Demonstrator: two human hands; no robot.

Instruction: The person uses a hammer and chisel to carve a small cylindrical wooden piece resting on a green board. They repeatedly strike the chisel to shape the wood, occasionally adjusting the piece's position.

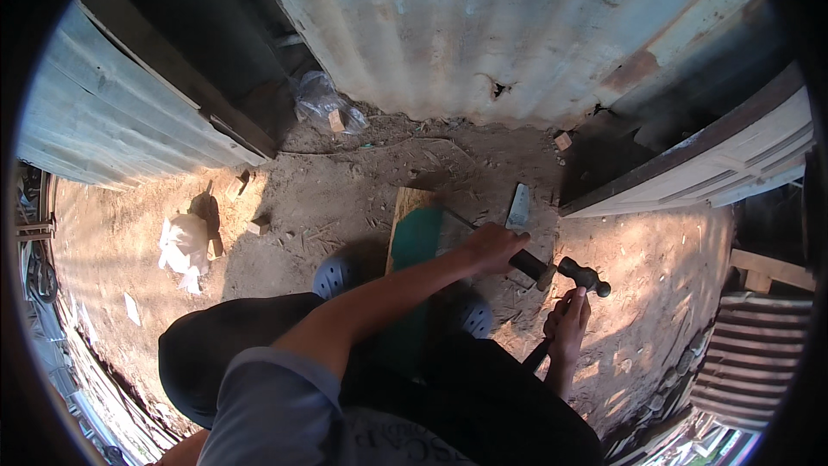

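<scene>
My left hand (496,248) is closed round what looks like a chisel (533,266). Its dark handle juts out to the right of the fist, and its narrow blade runs up and left toward a green-painted board (416,237). Whether the blade's tip touches the board is unclear. In my right hand (567,321) is the handle of a ball-peen hammer (585,277). The hammer's flat face is right beside the butt of the chisel handle; I cannot tell if they touch. The board lies between my legs, its bare wooden end pointing away from me.
A pale metal blade (518,205) lies on the dirt beyond my left hand. My clogs (333,277) flank the board. A white plastic bag (184,246) and small wood blocks (258,226) lie to the left. Corrugated metal sheeting (517,34) stands ahead, and a panelled door (707,160) at right.
</scene>
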